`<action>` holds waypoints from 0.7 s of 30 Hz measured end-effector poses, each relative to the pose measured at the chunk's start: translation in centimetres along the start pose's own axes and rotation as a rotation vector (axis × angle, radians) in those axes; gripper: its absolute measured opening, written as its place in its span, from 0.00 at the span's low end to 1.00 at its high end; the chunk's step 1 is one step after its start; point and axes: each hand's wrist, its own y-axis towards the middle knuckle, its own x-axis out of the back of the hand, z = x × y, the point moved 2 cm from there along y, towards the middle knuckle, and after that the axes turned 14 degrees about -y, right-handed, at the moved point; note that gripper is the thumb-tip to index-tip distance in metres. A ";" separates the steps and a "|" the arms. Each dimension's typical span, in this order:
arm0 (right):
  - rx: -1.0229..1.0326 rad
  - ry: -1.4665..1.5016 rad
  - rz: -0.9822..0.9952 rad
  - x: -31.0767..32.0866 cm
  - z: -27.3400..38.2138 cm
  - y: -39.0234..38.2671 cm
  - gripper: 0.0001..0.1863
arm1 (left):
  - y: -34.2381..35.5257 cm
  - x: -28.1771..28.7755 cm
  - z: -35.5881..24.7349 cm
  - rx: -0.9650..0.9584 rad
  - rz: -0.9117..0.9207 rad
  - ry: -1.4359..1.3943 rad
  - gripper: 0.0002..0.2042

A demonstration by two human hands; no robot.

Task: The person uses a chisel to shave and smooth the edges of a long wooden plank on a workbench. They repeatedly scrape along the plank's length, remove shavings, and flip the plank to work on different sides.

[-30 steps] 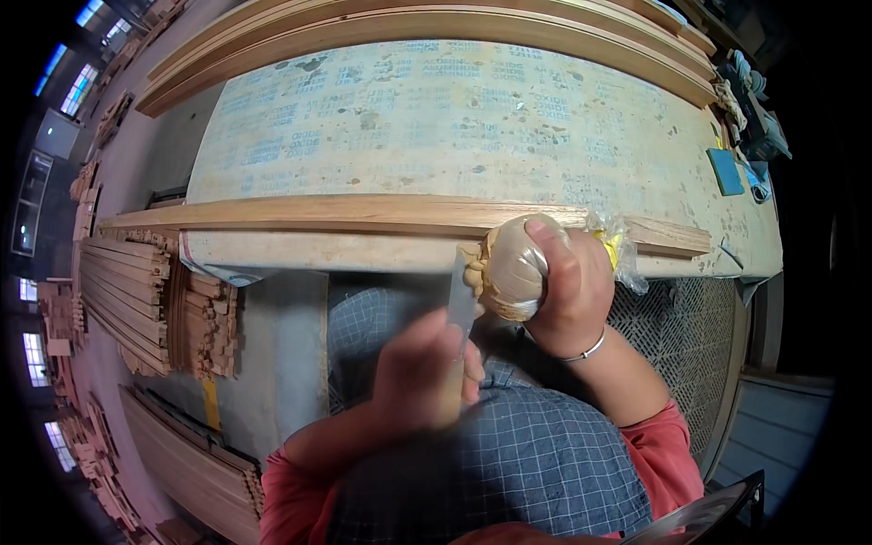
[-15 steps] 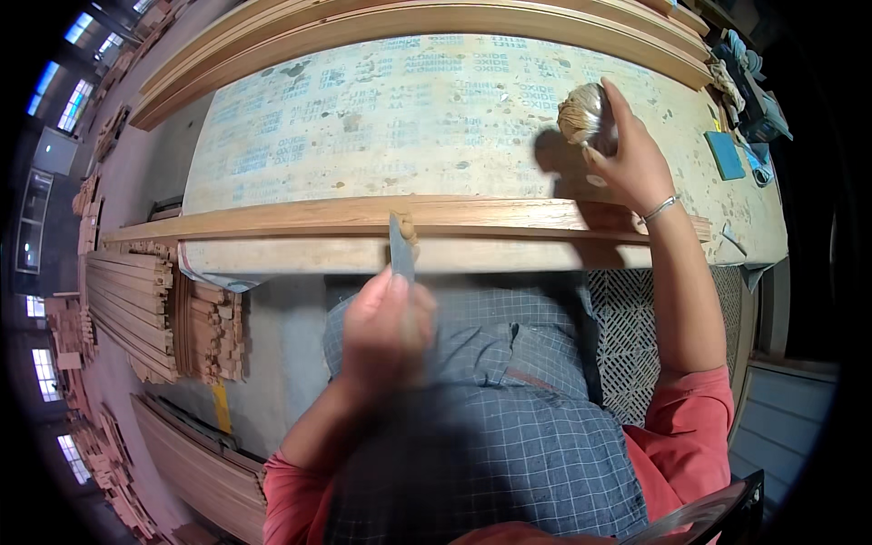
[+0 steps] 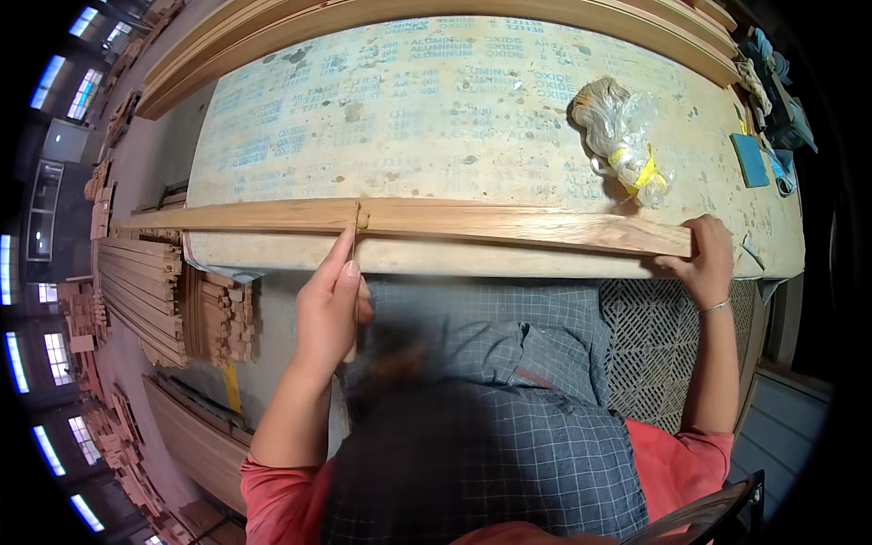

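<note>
A long pale wooden strip point(image 3: 472, 221) lies along the near edge of the worn bench point(image 3: 391, 109). My left hand point(image 3: 331, 300) grips a putty knife, seen edge-on at the strip, with a small tan lump of filler point(image 3: 363, 220) beside the blade and its handle hanging below my fingers. My right hand point(image 3: 704, 259) is closed around the strip's right end. Behind the strip, toward the right, lies a crumpled clear plastic bag point(image 3: 618, 136) with a lump of filler and yellow material in it.
Long boards point(image 3: 436, 11) line the bench's back. A blue pad point(image 3: 749, 159) and dark tools point(image 3: 781, 100) sit at the right. Stacked strips point(image 3: 136, 291) and more boards point(image 3: 195, 427) stand lower left. A slatted mat point(image 3: 649, 354) lies under the bench, right of my apron.
My right hand has let go of the filler bag on the bench and taken hold of the strip's end. The knife has moved leftward along the strip.
</note>
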 end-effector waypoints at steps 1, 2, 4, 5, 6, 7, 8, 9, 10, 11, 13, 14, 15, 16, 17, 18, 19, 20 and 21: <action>0.035 -0.024 -0.037 0.2 1.8 0.2 0.32 | 0.1 0.2 0.6 -0.001 0.015 -0.039 0.21; 0.050 -0.028 -0.054 0.0 3.8 0.4 0.32 | 0.0 0.3 0.9 -0.020 -0.002 -0.030 0.22; 0.065 -0.022 -0.065 0.6 7.8 1.0 0.33 | -0.2 0.8 0.9 -0.047 -0.059 0.009 0.22; 0.062 -0.013 -0.052 0.9 9.7 1.3 0.34 | -0.1 1.1 0.9 -0.046 -0.084 0.027 0.22; 0.058 0.004 -0.079 1.4 11.3 1.5 0.33 | 0.2 1.5 1.0 -0.051 -0.108 0.019 0.22; 0.044 0.012 -0.086 1.4 12.6 1.5 0.33 | 0.5 2.0 1.0 -0.057 -0.134 0.011 0.22; 0.042 0.008 -0.107 1.5 13.5 1.5 0.33 | 0.5 2.3 0.7 -0.035 -0.151 0.001 0.22; 0.040 0.004 -0.127 1.6 14.3 1.5 0.33 | 0.5 2.7 0.2 -0.013 -0.168 -0.008 0.22; 0.022 0.019 -0.111 1.6 15.0 1.5 0.32 | 0.6 3.1 -0.1 -0.022 -0.170 0.038 0.22; 0.026 0.012 -0.143 1.5 15.4 1.5 0.32 | 0.6 3.5 -0.1 -0.039 -0.152 0.075 0.23; 0.021 0.008 -0.144 1.6 15.8 1.7 0.31 | 0.0 3.0 -0.6 -0.069 -0.086 0.037 0.23; 0.006 -0.005 -0.136 1.6 15.9 1.6 0.31 | -0.4 2.4 -0.9 -0.086 -0.049 0.004 0.23; 0.015 -0.005 -0.141 1.6 16.0 1.7 0.31 | -0.4 1.9 -0.7 -0.086 -0.031 -0.056 0.23; 0.024 -0.004 -0.146 1.5 16.0 1.7 0.31 | -0.2 1.5 -0.4 -0.087 -0.013 -0.116 0.23; 0.028 -0.009 -0.152 1.6 15.9 1.7 0.31 | 0.1 1.1 -0.1 -0.090 0.011 -0.177 0.23; 0.025 -0.018 -0.140 1.6 16.0 1.6 0.31 | 0.5 1.1 0.5 -0.143 0.064 -0.216 0.24; 0.029 -0.013 -0.166 1.6 16.0 1.6 0.31 | 0.9 1.1 0.9 -0.154 0.041 -0.142 0.25; 0.027 -0.017 -0.161 1.6 16.0 1.6 0.31 | 1.5 1.1 1.8 -0.186 0.037 -0.134 0.25; 0.026 -0.018 -0.158 1.7 16.1 1.7 0.31 | 1.9 1.3 2.6 -0.220 0.030 -0.125 0.26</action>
